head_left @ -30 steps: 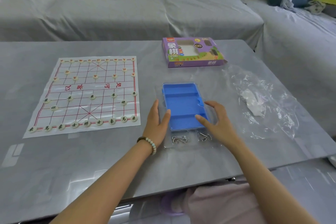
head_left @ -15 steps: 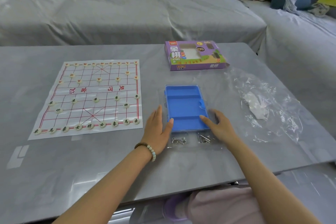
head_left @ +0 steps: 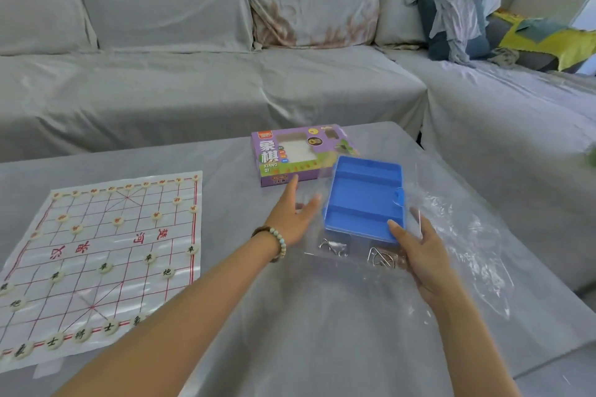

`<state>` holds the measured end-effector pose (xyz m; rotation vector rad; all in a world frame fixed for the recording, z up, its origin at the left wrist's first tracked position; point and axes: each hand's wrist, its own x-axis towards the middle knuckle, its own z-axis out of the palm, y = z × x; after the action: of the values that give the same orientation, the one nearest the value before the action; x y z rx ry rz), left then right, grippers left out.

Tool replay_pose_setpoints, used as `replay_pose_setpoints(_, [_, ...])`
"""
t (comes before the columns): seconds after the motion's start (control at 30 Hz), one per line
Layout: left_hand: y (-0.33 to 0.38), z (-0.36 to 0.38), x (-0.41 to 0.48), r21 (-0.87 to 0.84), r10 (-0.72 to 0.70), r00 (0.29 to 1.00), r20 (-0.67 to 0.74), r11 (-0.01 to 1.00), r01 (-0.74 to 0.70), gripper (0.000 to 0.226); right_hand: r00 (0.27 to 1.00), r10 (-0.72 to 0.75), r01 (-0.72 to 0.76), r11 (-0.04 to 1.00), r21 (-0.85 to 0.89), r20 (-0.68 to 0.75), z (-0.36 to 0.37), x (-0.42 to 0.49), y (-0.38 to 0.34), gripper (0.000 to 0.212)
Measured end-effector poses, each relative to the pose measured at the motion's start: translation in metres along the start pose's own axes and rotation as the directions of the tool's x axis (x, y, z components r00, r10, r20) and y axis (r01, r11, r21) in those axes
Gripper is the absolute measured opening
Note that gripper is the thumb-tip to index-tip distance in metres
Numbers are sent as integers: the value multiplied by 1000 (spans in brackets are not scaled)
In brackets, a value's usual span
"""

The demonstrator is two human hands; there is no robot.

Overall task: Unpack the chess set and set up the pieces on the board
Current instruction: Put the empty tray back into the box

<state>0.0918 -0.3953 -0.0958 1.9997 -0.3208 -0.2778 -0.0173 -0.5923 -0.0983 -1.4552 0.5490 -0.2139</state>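
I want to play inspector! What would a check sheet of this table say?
Surface: grey table, shiny.
Job's things: board sheet lies flat at left with round pieces on it; empty blue tray in a clear pack; purple box behind it.
Clutter: crumpled plastic bag at right; two wire puzzles in the pack.
Hands: left hand open beside the tray; right hand grips the tray's near corner.
Cables: nothing seen.
Surroundings: grey sofa, clothes heap on it.
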Motion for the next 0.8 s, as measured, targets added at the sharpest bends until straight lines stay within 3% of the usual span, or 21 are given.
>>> replay_pose_setpoints(0.1, [7, 6, 61, 348, 49, 999, -11, 936, -42, 61, 993, -50, 47, 998, -30, -107, -28, 9, -6, 63])
replay_pose_setpoints(0.17, [-1, 11, 102, 595, -40, 999, 15, 803, 23, 60, 986, -51, 50, 999, -6, -156, -40, 14, -6, 62])
replay_pose_setpoints(0.23, [-15, 19, 134, 687, -141, 990, 29, 722, 83, 70, 983, -32, 36, 999, 18, -183, -48, 20, -4, 66])
replay_pose_setpoints(0.3, [-24, 30, 150, 715, -175, 984, 25, 691, 105, 80, 981, -19, 26, 999, 33, -194, -54, 28, -1, 69])
replay_pose_setpoints(0.37, [-29, 42, 149, 734, -177, 984, 5, 669, 116, 66, 979, -1, 14, 998, 60, -203, -56, 35, 0, 68])
replay_pose_setpoints(0.47, [-37, 37, 130, 769, -67, 998, 19, 639, 28, 66, 982, 19, -1, 996, 95, -187, -53, 44, 0, 65])
replay_pose_setpoints(0.6, [-53, 15, 113, 750, 142, 985, 96, 640, -165, 84, 987, 26, -4, 991, 134, -158, -42, 48, 0, 61])
replay_pose_setpoints(0.7, [-60, -7, 109, 635, 346, 929, 132, 690, -347, 70, 991, 15, 5, 989, 150, -136, -36, 46, -4, 59])
replay_pose_setpoints(0.8, [-65, -25, 106, 566, 384, 922, 40, 752, -338, 69, 990, -4, 31, 981, 192, -138, -37, 41, -9, 59])
